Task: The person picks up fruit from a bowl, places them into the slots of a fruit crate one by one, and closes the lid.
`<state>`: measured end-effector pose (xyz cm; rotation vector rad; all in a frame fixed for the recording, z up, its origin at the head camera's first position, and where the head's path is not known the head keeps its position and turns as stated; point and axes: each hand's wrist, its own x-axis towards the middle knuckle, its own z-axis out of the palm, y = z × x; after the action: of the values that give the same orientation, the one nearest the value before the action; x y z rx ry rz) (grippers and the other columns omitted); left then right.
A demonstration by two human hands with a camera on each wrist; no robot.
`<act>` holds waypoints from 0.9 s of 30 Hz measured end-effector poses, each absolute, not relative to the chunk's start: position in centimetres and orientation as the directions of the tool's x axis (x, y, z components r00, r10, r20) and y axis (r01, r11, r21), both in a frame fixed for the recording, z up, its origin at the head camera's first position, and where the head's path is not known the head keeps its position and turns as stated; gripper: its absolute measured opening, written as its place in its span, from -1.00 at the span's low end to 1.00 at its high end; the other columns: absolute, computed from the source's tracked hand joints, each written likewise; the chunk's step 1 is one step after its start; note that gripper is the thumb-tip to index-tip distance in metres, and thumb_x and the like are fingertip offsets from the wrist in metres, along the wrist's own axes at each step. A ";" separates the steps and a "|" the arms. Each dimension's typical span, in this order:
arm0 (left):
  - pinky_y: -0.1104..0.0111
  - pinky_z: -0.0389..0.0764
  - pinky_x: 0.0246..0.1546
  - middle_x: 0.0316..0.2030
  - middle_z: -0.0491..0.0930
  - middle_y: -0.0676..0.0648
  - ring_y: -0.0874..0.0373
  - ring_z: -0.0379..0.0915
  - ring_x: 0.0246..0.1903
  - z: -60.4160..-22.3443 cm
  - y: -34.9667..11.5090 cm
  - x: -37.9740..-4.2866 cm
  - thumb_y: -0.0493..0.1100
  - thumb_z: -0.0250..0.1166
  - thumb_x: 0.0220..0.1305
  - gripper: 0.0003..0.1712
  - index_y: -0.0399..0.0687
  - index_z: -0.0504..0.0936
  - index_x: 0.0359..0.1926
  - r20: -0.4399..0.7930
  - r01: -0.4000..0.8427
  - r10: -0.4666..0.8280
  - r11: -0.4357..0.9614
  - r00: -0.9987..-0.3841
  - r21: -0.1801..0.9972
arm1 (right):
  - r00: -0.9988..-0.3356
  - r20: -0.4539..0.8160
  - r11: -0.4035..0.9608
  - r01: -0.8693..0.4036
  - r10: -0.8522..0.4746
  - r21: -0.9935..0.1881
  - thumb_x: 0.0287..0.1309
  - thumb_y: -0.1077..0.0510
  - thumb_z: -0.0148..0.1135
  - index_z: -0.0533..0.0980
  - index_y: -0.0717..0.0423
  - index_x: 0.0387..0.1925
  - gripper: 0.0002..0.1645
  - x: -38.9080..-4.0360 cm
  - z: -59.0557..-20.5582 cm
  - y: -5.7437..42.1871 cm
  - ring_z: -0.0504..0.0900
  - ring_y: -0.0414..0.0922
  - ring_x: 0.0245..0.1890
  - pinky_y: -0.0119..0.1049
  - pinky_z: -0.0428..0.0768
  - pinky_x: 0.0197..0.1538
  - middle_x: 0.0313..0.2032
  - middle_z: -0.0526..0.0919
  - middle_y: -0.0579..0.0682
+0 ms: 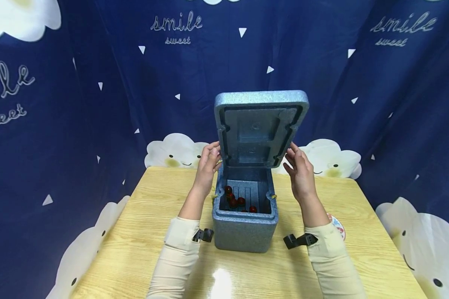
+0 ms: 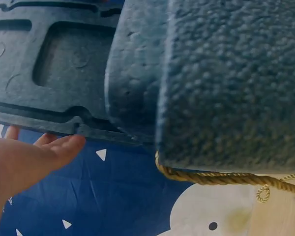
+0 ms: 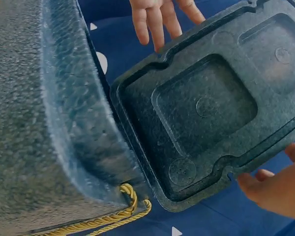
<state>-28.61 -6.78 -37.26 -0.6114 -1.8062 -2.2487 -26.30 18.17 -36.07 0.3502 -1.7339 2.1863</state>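
Note:
A blue-grey foam box [image 1: 245, 234] stands on the table with several small dark red balls [image 1: 233, 202] inside. Its lid [image 1: 262, 124] is tilted up at the back of the box, underside facing me. At the lid's left edge is my left hand [image 1: 208, 160], its fairly straight fingertips touching the rim. My right hand [image 1: 301, 170] is at the opposite edge, thumb against the rim in the right wrist view and fingers loosely extended. Part of each hand's fingers is hidden behind the lid.
Yellow twisted cord [image 2: 216, 177] runs along the box's side. A round printed disc [image 1: 336, 227] lies on the wooden table [image 1: 164, 195], partly behind my right sleeve. Behind the table hangs a dark blue curtain [image 1: 194, 74] with clouds.

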 end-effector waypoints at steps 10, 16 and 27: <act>-0.12 0.01 0.22 0.31 0.12 -0.28 -0.12 0.01 0.30 -37.3 -7.0 -28.3 0.46 -0.15 0.22 -0.04 -0.19 0.10 0.35 0.428 0.406 0.139 -0.161 -0.893 0.900 | -0.883 0.452 -0.194 -0.469 0.127 -0.862 0.40 -0.13 -0.22 0.22 0.16 0.30 -0.38 -26.0 -36.7 18.3 0.25 0.09 0.24 0.06 0.19 0.23 0.18 0.33 0.24; -0.10 0.15 0.16 0.23 0.18 -0.38 -0.22 0.07 0.25 -37.1 -7.1 -28.1 0.19 -0.26 0.39 -0.24 -0.36 0.15 0.30 0.452 0.437 0.083 -0.153 -0.888 0.887 | -0.877 0.457 -0.264 -0.481 0.150 -0.836 0.40 -0.09 -0.18 0.36 0.11 0.12 -0.53 -26.0 -37.0 18.5 0.32 0.10 0.11 -0.09 0.34 0.14 0.00 0.46 0.08; -0.06 0.03 0.23 0.23 0.16 -0.45 -0.23 0.04 0.27 -37.9 -7.1 -27.8 0.59 -0.10 0.04 0.19 -0.46 0.14 0.20 0.415 0.381 0.110 -0.237 -0.903 0.893 | -0.875 0.463 -0.333 -0.482 0.140 -0.810 0.36 -0.09 -0.10 0.39 0.10 0.04 -0.58 -25.9 -37.6 18.7 0.35 0.00 0.09 -0.06 0.32 0.15 -0.05 0.46 0.05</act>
<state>-27.77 -7.09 -37.85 -0.5980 -1.8176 -2.2620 -25.95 18.65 -37.59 0.4411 -1.5253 2.2465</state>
